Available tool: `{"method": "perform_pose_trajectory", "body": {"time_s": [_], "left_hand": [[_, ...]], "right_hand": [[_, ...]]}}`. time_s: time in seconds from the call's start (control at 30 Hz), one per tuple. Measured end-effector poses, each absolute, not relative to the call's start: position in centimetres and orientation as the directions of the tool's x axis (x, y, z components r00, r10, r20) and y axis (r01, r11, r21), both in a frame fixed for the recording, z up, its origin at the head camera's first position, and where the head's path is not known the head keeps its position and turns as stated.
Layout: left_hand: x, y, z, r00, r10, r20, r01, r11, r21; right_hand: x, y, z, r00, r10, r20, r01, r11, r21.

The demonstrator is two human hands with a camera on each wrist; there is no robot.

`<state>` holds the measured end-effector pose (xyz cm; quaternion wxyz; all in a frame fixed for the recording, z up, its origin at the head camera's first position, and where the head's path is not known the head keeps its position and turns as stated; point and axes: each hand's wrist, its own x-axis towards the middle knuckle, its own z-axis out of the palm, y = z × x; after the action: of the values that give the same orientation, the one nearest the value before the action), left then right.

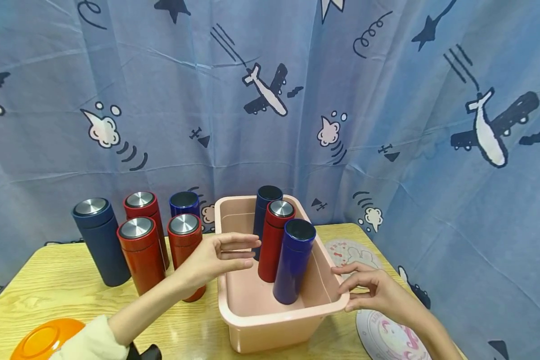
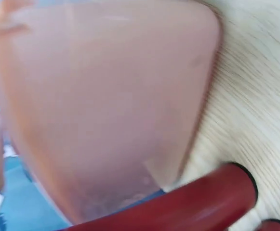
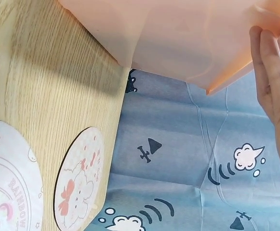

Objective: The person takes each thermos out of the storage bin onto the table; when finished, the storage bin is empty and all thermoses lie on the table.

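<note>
A pale pink plastic bin (image 1: 276, 320) stands on the table with three bottles in it: a dark blue one (image 1: 259, 215), a red one with a silver lid (image 1: 272, 245) and a bright blue one (image 1: 292, 270). Across the bin's left rim reaches my left hand (image 1: 222, 255), fingers extended, nothing held. Its fingertips are close to the red bottle; contact cannot be made out. At the right rim, near the front corner, my right hand (image 1: 371, 290) pinches the edge between fingers and thumb. The right wrist view has these fingers (image 3: 270, 72) against the bin's outer side.
Left of the bin stand a dark blue bottle (image 1: 102, 245), several red bottles (image 1: 141, 255) and a bright blue one (image 1: 184, 202). An orange bowl (image 1: 47, 342) lies front left. Two round printed mats (image 3: 79, 183) lie right of the bin. A patterned blue curtain (image 1: 162, 100) hangs behind.
</note>
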<state>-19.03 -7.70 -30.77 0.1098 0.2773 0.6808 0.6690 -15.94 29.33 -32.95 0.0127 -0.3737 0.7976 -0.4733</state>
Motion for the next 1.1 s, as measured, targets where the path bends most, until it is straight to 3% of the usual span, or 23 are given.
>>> {"method": "perform_pose_trajectory", "body": {"time_s": [0.17,0.37,0.5,0.9,1.1], "left_hand": [[-21.0,-6.1,-31.9,-0.775,0.580,0.250,0.234,-0.104,0.967],[-22.2,-4.3,-32.2,-0.760,0.578,0.298,0.313,-0.077,0.947],[-23.1,-3.2,-32.4,-0.758,0.564,0.326,0.366,-0.045,0.929],[-24.2,-1.5,-32.6,-0.778,0.539,0.324,0.366,-0.032,0.930],[-24.3,-1.4,-32.6,-0.781,0.511,0.360,0.438,0.036,0.898]], "right_hand": [[-15.9,29.4,-33.0,-0.719,-0.608,0.336,-0.580,0.259,-0.772],[-15.9,29.4,-33.0,-0.726,-0.610,0.318,-0.552,0.241,-0.798],[-15.9,29.4,-33.0,-0.721,-0.615,0.319,-0.533,0.198,-0.823],[-16.0,29.3,-33.1,-0.723,-0.613,0.318,-0.523,0.184,-0.833],[-15.9,29.5,-33.2,-0.725,-0.614,0.312,-0.519,0.189,-0.834]]}}
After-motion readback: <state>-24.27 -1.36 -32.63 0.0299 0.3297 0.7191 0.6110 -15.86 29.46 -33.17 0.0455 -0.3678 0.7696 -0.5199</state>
